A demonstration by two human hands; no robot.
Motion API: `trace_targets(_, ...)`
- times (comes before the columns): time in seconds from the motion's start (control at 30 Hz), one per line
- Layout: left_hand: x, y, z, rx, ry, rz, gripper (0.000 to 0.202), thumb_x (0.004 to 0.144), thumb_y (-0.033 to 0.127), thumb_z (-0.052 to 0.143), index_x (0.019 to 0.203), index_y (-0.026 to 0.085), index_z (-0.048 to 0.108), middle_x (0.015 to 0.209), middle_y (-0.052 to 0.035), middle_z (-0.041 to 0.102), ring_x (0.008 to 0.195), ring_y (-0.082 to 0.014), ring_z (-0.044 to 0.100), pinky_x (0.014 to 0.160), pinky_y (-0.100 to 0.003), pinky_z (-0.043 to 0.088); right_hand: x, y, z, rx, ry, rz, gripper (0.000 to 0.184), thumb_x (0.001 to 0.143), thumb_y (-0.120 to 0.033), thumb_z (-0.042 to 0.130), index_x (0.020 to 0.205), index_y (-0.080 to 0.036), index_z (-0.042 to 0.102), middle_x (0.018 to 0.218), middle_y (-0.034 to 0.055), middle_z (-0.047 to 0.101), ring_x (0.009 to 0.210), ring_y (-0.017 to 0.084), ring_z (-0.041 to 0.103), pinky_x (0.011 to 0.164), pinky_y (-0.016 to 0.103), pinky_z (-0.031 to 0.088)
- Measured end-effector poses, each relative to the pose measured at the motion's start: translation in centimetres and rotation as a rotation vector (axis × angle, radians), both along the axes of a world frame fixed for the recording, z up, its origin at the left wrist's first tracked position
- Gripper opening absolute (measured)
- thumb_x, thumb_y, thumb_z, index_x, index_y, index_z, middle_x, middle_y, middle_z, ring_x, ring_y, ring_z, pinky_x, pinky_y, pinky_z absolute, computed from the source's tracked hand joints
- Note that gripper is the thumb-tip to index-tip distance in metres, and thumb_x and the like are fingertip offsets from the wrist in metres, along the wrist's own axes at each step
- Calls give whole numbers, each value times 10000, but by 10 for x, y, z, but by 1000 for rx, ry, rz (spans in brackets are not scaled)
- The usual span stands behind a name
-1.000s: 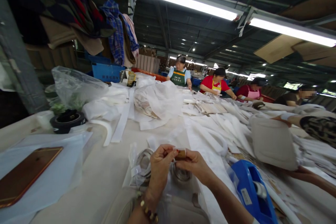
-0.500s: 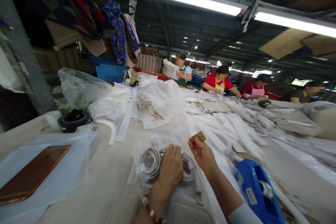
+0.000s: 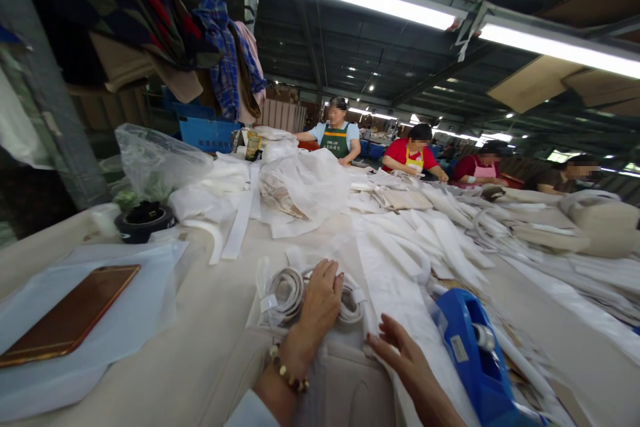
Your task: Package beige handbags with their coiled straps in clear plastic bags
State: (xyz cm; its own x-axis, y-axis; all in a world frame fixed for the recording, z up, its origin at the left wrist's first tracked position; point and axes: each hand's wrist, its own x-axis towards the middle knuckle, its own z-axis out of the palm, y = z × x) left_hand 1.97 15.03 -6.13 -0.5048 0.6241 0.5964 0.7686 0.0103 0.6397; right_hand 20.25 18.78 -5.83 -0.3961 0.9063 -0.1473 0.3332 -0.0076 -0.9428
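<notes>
My left hand (image 3: pixel 320 297), with a beaded bracelet (image 3: pixel 289 371) at its wrist, lies with fingers stretched out over the middle of some coiled pale straps. One coil (image 3: pixel 284 295) shows to its left and another coil (image 3: pixel 351 303) to its right, both under or in clear plastic. Below them is a beige fabric piece (image 3: pixel 357 383) with a stitched curved outline, also partly covered by plastic. My right hand (image 3: pixel 400 353) is at that piece's upper right edge, fingers apart, with nothing visible in it. Whether its fingertips touch the plastic I cannot tell.
A blue tape dispenser (image 3: pixel 473 347) stands at my right. To the left, a phone (image 3: pixel 70 313) rests on pale sheets beside a black tape roll (image 3: pixel 145 221). White strips (image 3: pixel 420 240) and a plastic-wrapped bundle (image 3: pixel 305 190) lie farther back. Several co-workers, one in a green apron (image 3: pixel 335 140), are across the table.
My right hand has come down and nearer; the small brown tag it held is out of sight. My left hand stays on the coils. The co-worker across no longer holds up a white bundle.
</notes>
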Motion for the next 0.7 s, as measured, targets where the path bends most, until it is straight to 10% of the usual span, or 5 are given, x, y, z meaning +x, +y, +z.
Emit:
trace_targets(0.27,-26,-71,69,57,-198,52,346,862,345,419,1067,149,617,1053,-94,672,961,-213,632,815,-326,524,17,-32,-2,-107,-197,136,1021,558,-650,700,1334,-45,430,1311,196,512,1195,321,502,988,345,407)
trace_targets(0.43,-48,-158,54,-417,-472,283,553,555,465,712,961,96,639,1059,-175,651,1165,-397,495,1013,-500,365,21,-31,8,-266,-94,333,721,558,-617,728,1051,-98,640,1023,141,695,968,316,641,823,370,510)
trace_targets(0.7,-41,-181,36,-549,-1257,-406,632,597,535,754,1053,120,619,941,-118,716,929,-318,652,833,-395,523,19,-36,25,-497,81,458,643,543,-547,755,960,-66,661,882,145,720,867,293,676,732,325,533)
